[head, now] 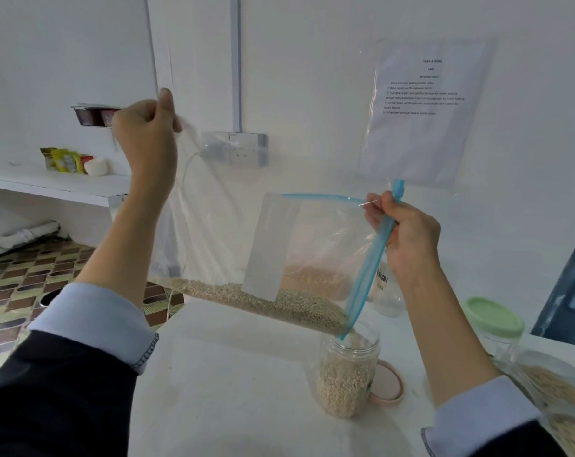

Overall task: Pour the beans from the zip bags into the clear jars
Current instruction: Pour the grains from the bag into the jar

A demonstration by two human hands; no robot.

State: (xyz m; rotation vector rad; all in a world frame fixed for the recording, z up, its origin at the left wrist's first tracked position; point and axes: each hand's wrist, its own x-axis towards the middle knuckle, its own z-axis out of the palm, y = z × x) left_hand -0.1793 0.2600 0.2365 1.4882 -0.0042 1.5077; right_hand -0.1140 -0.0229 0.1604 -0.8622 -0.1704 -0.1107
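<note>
Head view: left hand (144,127) upper left of frame, fingers curled tight, pinching the bottom corner of the clear zip bag (220,225) and holding it high. Right hand (408,235) right of centre, fingers curled round the blue zip strip (368,275) just under the slider (397,188) — bag mouth hangs below that grip. Bag tilted, low corner at the mouth of the open clear jar (347,374), lower centre-right. Beans (263,300) lie along the bag's lower edge, running down toward that corner; jar roughly two-thirds full of them. Pink lid (390,384) flat on the white table (230,374), touching the jar's right side. Green-lidded jar (494,321) at right edge — another bag of beans (556,400) in front of it, lower right.
</note>
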